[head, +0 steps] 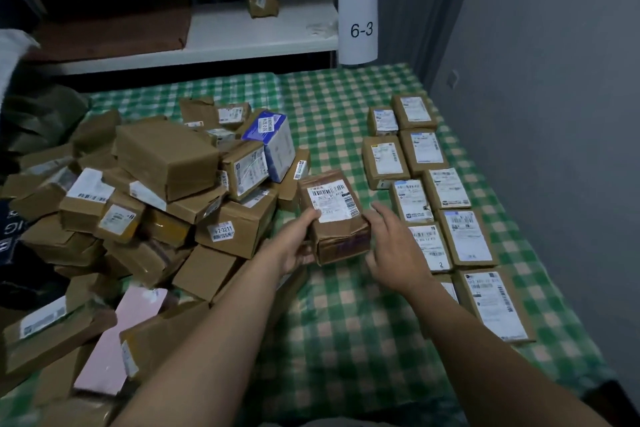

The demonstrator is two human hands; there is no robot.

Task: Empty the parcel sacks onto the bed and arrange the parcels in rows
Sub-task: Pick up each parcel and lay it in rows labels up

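A brown cardboard parcel (334, 218) with a white barcode label is held above the middle of the green checked bed (346, 315). My left hand (294, 244) grips its left lower side, thumb on top. My right hand (394, 246) is at the parcel's right side with fingers spread and relaxed; whether it touches the box I cannot tell. A loose pile of parcels (156, 191) covers the bed's left half, including a blue-and-white box (273, 142) and a pink packet (117, 340). Two rows of parcels (433, 191) lie label-up along the bed's right side.
A grey wall (554, 114) runs along the bed's right edge. A white shelf (242, 35) behind the bed carries one brown parcel (261, 0) and a paper tag reading 6-3 (360, 24). Dark sacks (38, 121) lie at the far left.
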